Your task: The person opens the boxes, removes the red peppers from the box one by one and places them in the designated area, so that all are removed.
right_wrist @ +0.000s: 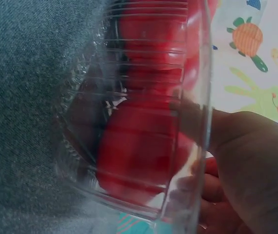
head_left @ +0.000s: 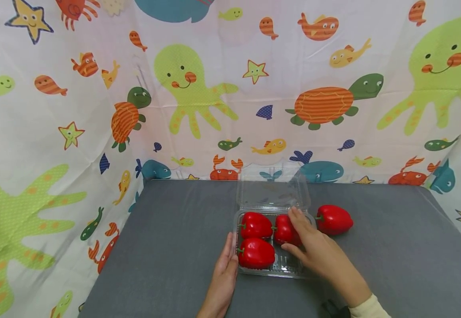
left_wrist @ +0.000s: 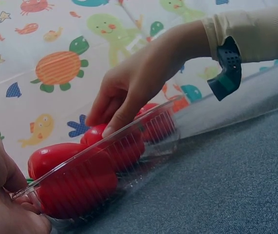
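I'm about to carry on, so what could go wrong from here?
The right hand could knock the loose pepper, which lies close beside the clear container.
The left hand grips the container's left edge; pulling there might tilt or shift it.
The raised lid could swing down if the container is jolted.

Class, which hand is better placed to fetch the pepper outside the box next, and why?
Probably the right hand: the outside pepper lies near it, though it must first release the inner pepper. The left hand, farther away, holds the box.
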Demonstrator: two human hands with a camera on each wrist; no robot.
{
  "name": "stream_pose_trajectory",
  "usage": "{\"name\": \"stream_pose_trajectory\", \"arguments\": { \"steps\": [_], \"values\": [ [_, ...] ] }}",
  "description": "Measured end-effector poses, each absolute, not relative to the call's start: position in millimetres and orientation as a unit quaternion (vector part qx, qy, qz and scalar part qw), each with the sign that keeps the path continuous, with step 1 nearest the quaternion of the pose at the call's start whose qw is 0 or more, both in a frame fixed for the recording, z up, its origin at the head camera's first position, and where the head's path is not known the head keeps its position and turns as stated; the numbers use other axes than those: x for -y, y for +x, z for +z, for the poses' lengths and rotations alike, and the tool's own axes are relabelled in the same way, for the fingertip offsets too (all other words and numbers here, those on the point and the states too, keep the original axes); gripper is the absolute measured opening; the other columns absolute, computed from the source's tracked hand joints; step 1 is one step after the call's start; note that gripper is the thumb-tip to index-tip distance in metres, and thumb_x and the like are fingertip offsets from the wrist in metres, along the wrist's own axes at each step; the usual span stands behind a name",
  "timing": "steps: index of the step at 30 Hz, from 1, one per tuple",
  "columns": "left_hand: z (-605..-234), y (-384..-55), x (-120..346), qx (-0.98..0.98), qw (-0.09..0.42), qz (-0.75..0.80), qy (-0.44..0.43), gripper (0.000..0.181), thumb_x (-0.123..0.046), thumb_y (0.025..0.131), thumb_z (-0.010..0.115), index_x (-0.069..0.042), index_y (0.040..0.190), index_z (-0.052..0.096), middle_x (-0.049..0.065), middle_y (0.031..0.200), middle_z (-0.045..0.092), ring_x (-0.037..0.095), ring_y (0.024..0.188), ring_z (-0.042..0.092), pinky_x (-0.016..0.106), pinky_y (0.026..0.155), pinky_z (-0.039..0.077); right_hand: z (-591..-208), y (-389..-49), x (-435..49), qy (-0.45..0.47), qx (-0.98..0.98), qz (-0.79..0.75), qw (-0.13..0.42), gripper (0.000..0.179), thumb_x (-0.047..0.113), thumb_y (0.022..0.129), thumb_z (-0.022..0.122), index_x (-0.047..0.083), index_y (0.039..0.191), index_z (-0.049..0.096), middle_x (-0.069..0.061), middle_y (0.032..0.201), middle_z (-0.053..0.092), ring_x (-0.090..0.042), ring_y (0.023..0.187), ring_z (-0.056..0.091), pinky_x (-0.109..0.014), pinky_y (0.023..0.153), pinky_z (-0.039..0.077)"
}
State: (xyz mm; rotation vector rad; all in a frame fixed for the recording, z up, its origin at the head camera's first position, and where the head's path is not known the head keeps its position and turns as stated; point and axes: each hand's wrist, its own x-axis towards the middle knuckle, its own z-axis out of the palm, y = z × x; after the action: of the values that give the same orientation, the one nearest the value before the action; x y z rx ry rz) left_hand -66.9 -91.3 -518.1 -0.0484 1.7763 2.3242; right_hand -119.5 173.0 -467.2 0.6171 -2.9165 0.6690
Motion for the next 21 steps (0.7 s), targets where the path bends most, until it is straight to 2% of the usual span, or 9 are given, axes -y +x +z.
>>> {"name": "stream_pose_trajectory", "arguments": {
  "steps": [6, 12, 21],
  "values": [
    [-516, -67, 90, -0.603, 0.104, 0.791, -0.010, 0.064, -0.009, 0.114, 0.036, -0.012, 0.171, 0.007, 0.001, 0.178, 0.012, 0.024, 0.164, 0.003, 0.050, 0.128, 0.014, -474, -122, -172, 0.202, 0.955, 0.214, 0.041, 0.099, 0.039, 0.086, 0.089, 0.003, 0.163, 0.039, -0.019, 0.165, 0.040, -0.042, 0.146, 0.048, -0.057, 0.099, 0.056],
    [-519, -67, 90, -0.606, 0.110, 0.787, -0.019, 0.065, -0.009, 0.114, 0.036, -0.015, 0.172, 0.008, -0.002, 0.177, 0.013, 0.023, 0.164, 0.005, 0.050, 0.128, 0.016, -479, -123, -172, 0.206, 0.957, 0.201, 0.044, 0.099, 0.039, 0.085, 0.090, 0.001, 0.161, 0.040, -0.021, 0.163, 0.042, -0.042, 0.145, 0.049, -0.055, 0.096, 0.058],
    [-518, -67, 90, -0.604, 0.105, 0.790, -0.005, 0.064, -0.009, 0.114, 0.035, -0.014, 0.171, 0.006, 0.000, 0.178, 0.011, 0.024, 0.164, 0.003, 0.052, 0.128, 0.013, -475, -124, -168, 0.205, 0.958, 0.189, 0.059, 0.097, 0.037, 0.084, 0.090, -0.002, 0.159, 0.043, -0.023, 0.161, 0.045, -0.044, 0.143, 0.051, -0.056, 0.093, 0.059]
  ]
}}
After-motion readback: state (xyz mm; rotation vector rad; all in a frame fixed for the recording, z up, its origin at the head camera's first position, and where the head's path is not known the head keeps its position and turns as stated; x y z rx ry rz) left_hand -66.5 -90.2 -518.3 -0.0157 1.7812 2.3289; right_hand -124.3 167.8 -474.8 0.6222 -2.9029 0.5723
